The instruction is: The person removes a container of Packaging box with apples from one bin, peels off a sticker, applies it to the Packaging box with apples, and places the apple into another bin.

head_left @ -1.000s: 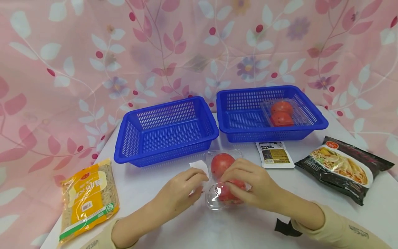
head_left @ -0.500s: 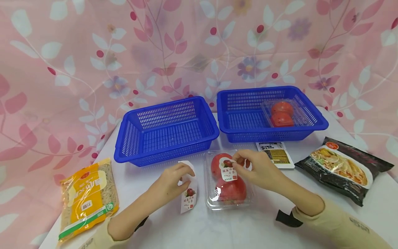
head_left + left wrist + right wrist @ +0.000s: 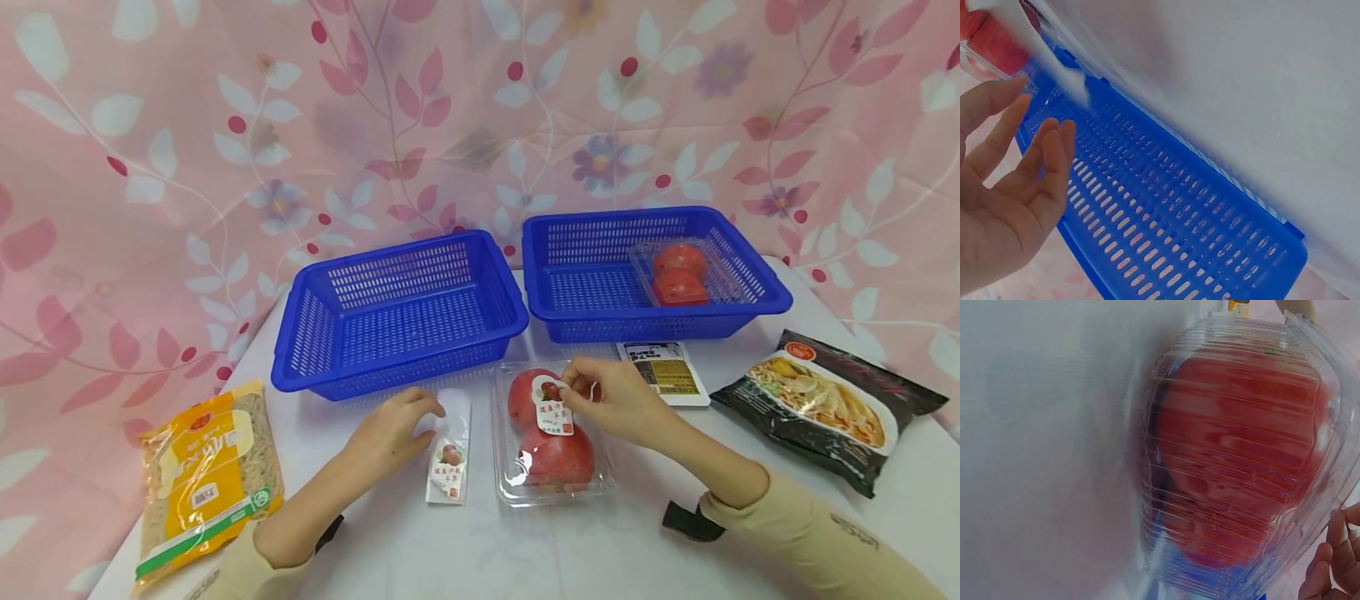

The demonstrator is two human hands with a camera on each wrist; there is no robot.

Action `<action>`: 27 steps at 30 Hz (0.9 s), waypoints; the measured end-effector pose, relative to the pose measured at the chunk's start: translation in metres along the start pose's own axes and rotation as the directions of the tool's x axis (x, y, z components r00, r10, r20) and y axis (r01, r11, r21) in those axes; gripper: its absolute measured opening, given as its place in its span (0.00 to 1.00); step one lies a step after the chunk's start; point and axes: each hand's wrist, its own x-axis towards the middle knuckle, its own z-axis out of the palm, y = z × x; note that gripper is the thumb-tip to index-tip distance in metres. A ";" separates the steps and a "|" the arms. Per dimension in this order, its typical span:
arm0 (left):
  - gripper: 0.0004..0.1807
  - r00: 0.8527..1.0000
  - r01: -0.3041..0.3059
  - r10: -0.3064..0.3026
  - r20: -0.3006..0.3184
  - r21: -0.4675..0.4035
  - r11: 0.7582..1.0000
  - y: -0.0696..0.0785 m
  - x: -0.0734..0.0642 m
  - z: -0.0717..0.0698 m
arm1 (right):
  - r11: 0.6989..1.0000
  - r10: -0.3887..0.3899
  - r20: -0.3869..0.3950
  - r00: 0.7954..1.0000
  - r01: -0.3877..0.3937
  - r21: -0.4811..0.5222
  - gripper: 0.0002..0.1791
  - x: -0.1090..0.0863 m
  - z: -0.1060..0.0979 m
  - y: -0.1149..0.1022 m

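Note:
My right hand (image 3: 618, 408) pinches the upper right edge of a white sticker (image 3: 553, 418) with a red fruit picture, over a clear plastic box (image 3: 516, 483). Two red tomato-like fruits (image 3: 558, 460) sit inside the box, which fills much of the right wrist view. Left of the box is a white backing strip (image 3: 447, 477) bearing a similar fruit label. My left hand (image 3: 392, 432) is beside this strip, fingers loosely bent and holding nothing. In the left wrist view the strip (image 3: 1025, 40) is blurred, apart from the fingertips.
Behind the hands stand a left blue basket (image 3: 405, 367) and a right blue basket (image 3: 645, 325); the right one holds another clear box of red fruits (image 3: 679, 275). A yellow noodle bag (image 3: 210, 475) lies left. A small white packet (image 3: 667, 375) and black noodle bag (image 3: 832, 408) lie right.
My right hand has lifted its fingers to the upper right of the box, with the sticker now showing. My left hand has let go of the strip and moved left.

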 end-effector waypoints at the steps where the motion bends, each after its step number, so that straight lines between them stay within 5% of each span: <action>1: 0.13 1.000 0.001 -0.001 0.002 0.015 1.000 -0.001 0.000 0.000 | 1.000 -0.004 0.002 1.000 0.004 0.002 0.05 0.000 0.001 0.001; 5: 0.12 0.999 -0.037 0.039 -0.016 0.069 0.997 -0.002 -0.002 0.002 | 1.000 -0.011 0.013 1.000 0.011 0.003 0.06 0.000 0.003 0.004; 9: 0.11 0.984 -0.144 0.155 -0.090 0.122 0.982 0.006 -0.002 0.002 | 1.000 -0.024 0.029 0.999 0.024 0.003 0.04 0.001 0.005 0.006; 14: 0.10 0.927 -0.302 0.331 -0.178 0.170 0.938 0.023 0.004 -0.001 | 0.999 -0.049 0.035 0.998 0.050 -0.018 0.03 0.003 0.006 0.008; 21: 0.16 0.820 -0.497 0.533 -0.207 0.202 0.844 0.046 0.018 0.002 | 0.995 -0.076 0.042 0.996 0.078 -0.064 0.04 0.006 0.009 0.011; 27: 0.17 0.798 -0.543 0.581 -0.162 0.227 0.808 0.061 0.028 0.012 | 0.991 -0.102 0.045 0.994 0.105 -0.081 0.02 0.007 0.009 0.014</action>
